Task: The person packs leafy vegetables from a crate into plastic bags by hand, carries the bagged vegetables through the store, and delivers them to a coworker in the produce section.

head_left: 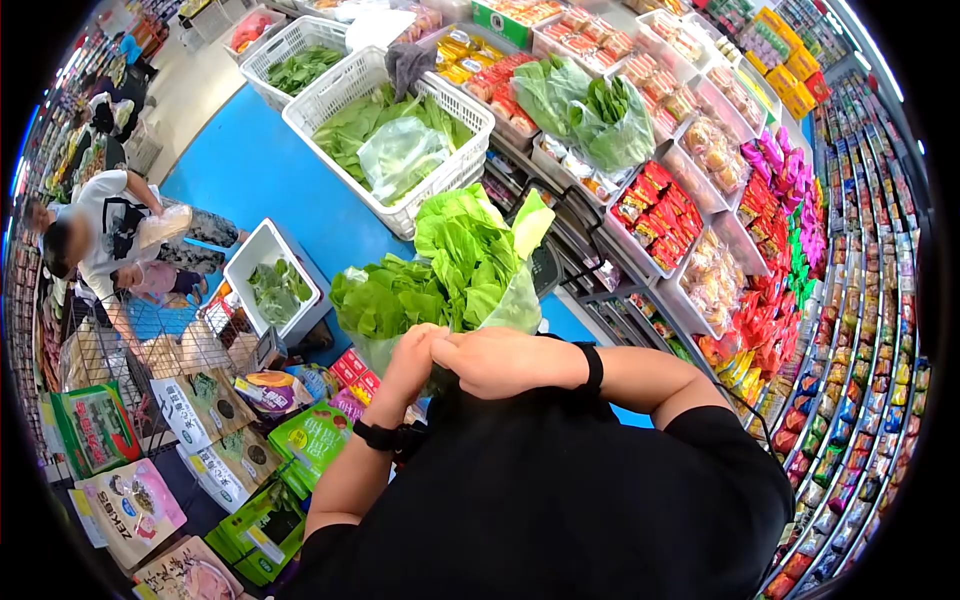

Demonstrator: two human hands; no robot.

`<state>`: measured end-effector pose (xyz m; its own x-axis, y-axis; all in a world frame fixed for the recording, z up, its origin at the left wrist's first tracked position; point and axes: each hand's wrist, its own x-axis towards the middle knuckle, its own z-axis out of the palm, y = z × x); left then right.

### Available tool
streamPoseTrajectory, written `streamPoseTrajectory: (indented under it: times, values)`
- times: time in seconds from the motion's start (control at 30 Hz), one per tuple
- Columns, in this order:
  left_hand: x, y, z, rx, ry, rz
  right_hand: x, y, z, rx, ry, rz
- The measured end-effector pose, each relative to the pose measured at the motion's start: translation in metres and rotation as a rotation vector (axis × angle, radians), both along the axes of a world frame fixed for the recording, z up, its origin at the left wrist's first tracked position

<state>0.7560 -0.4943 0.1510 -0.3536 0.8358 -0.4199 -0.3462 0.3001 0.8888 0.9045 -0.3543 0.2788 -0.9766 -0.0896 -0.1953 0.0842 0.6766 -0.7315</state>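
Leafy greens (465,245) stand up out of a clear plastic bag (515,305) close in front of my chest. My left hand (408,365) and my right hand (500,360) meet at the near side of the bag, with fingers curled in and touching each other. Both seem to pinch the bag's edge, though the fingertips are partly hidden. Beyond the bag, a white crate (400,215) holds more greens and a clear bag (402,155).
Left of the greens is a white bin (312,300) of leaves. A person (120,225) leans over a wire cart (165,350) at the left. Packaged snacks (310,440) lie at the lower left; bagged greens (610,120) and snack bins (655,220) are at the right.
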Motion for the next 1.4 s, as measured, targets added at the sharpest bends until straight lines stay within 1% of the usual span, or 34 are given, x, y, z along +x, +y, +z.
streamPoseTrajectory:
  times: [0.03,0.1,0.13,0.2,0.23,0.3,0.33,0.37,0.4,0.43,0.47,0.5,0.57,0.63,0.67,0.7,0.77,0.8,0.87,0.9,0.97,1.0,1.03,1.07,1.1,1.13,1.17,1.2,1.23,1.27,1.3,1.33,1.37,1.4]
  values:
    - [0.001,-0.002,-0.002,-0.006,-0.002,0.005,0.0,-0.002,0.0,0.031,0.001,0.04]
    - [0.001,-0.004,-0.008,-0.115,-0.144,-0.033,0.001,-0.008,-0.001,0.028,0.006,0.056]
    - [-0.003,-0.005,-0.011,-0.112,-0.14,-0.026,0.0,-0.01,-0.002,0.03,0.011,0.062]
    - [-0.013,-0.013,-0.014,-0.172,-0.216,-0.152,-0.003,-0.013,-0.007,0.005,0.045,0.095]
    - [-0.015,-0.013,-0.007,-0.171,-0.215,-0.149,-0.004,-0.014,-0.007,-0.018,0.077,0.122]
    - [-0.022,-0.014,0.008,-0.318,-0.092,-0.336,-0.007,-0.015,-0.003,-0.033,0.05,0.135]
    - [-0.025,-0.015,0.002,-0.351,-0.014,-0.379,-0.008,-0.016,-0.001,-0.05,0.021,0.143]
    - [-0.028,-0.018,-0.003,-0.351,-0.014,-0.377,-0.009,-0.016,-0.006,-0.05,0.022,0.145]
    - [-0.029,-0.022,-0.008,-0.362,0.028,-0.434,-0.008,-0.017,-0.014,-0.034,0.06,0.14]
    - [-0.03,-0.023,-0.005,-0.373,0.071,-0.489,-0.009,-0.019,-0.016,-0.018,0.099,0.137]
    - [-0.036,-0.023,0.003,-0.427,0.023,-0.539,-0.01,-0.02,-0.016,-0.017,0.101,0.144]
    - [-0.037,-0.025,0.002,-0.426,0.024,-0.531,-0.01,-0.021,-0.014,-0.009,0.063,0.148]
    - [-0.039,-0.026,0.004,-0.508,0.085,-0.674,-0.01,-0.023,-0.012,-0.003,0.032,0.153]
    - [-0.035,-0.028,0.018,-0.508,0.201,-0.718,-0.006,-0.023,-0.012,0.02,-0.011,0.158]
    - [-0.027,-0.022,0.034,-0.618,0.225,-0.67,-0.004,-0.021,-0.013,0.015,-0.037,0.132]
    - [-0.024,-0.023,0.033,-0.59,0.155,-0.618,-0.002,-0.017,-0.017,0.018,-0.036,0.105]
    - [-0.023,-0.024,0.022,-0.642,0.094,-0.519,0.004,-0.009,-0.027,-0.018,0.038,0.074]
    - [-0.021,-0.024,0.017,-0.646,0.101,-0.535,0.006,-0.005,-0.032,-0.022,0.04,0.057]
    - [-0.016,-0.026,0.014,-0.528,0.152,-0.305,0.01,0.005,-0.041,-0.031,0.145,0.053]
    - [-0.014,-0.033,0.008,-0.536,0.155,-0.312,0.012,0.009,-0.044,-0.039,0.148,0.045]
    - [-0.013,-0.046,-0.02,-0.339,0.446,-0.261,0.015,0.027,-0.049,-0.137,0.359,0.05]
    - [-0.012,-0.058,-0.041,-0.228,0.704,-0.274,0.017,0.044,-0.043,-0.136,0.362,0.05]
    - [-0.004,-0.059,-0.04,-0.234,0.704,-0.271,0.019,0.067,-0.032,-0.146,0.306,-0.031]
    - [0.004,-0.06,-0.034,-0.352,0.565,-0.125,0.02,0.092,-0.026,-0.158,0.248,-0.107]
    - [0.01,-0.056,-0.025,-0.462,0.426,0.026,0.024,0.126,-0.026,-0.219,0.249,-0.297]
    - [0.021,-0.049,-0.01,-0.42,0.262,0.149,0.021,0.168,-0.031,-0.087,0.398,-0.407]
    - [0.026,-0.045,-0.001,-0.425,0.262,0.162,0.022,0.216,-0.044,-0.106,0.501,-0.548]
    - [0.033,-0.044,0.005,-0.397,0.269,0.217,0.022,0.264,-0.053,-0.033,0.519,-0.692]
    - [0.041,-0.043,0.007,-0.37,0.273,0.273,0.016,0.312,-0.072,0.114,0.509,-0.875]
    - [0.044,-0.045,0.001,-0.34,0.246,0.31,0.01,0.362,-0.088,0.278,0.531,-0.979]
    - [0.048,-0.044,0.001,-0.343,0.242,0.333,0.006,0.402,-0.09,0.35,0.348,-1.049]
    - [0.052,-0.042,0.001,-0.354,0.237,0.372,0.001,0.438,-0.108,0.577,0.393,-1.043]
    - [0.056,-0.038,0.002,-0.365,0.232,0.411,-0.003,0.476,-0.131,0.75,0.383,-0.958]
    - [0.061,-0.035,0.005,-0.379,0.201,0.445,-0.009,0.497,-0.14,0.824,0.284,-0.94]
